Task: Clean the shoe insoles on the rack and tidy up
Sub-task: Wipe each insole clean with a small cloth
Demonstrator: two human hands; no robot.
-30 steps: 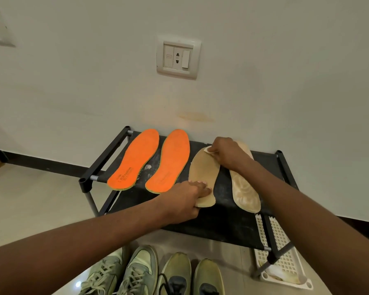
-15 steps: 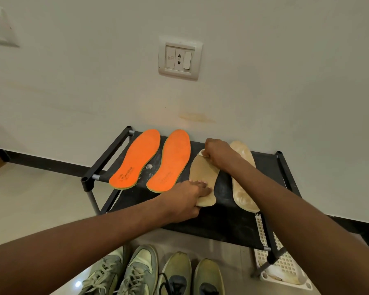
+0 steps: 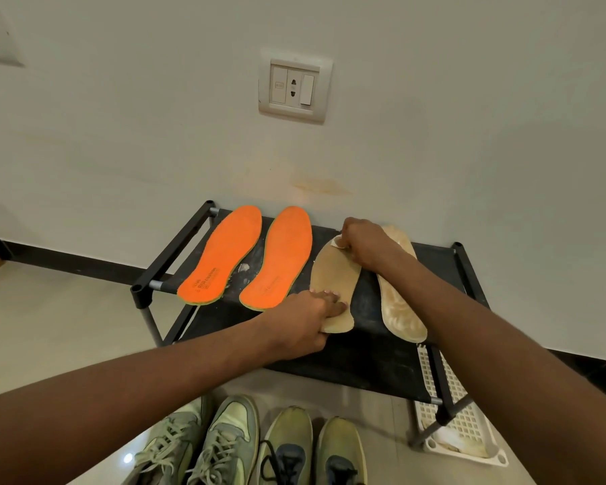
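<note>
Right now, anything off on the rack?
White flecks or debris lie on the black rack shelf between the two orange insoles. The shelf fabric also looks scuffed and dusty. Nothing else stands out.

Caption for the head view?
Left hand pins a tan insole on the rack while right hand wipes its toe.

The right hand hides all but a white corner of whatever it holds. The picture's bottom edge cuts off the shoes, and the rack partly covers the basket.
</note>
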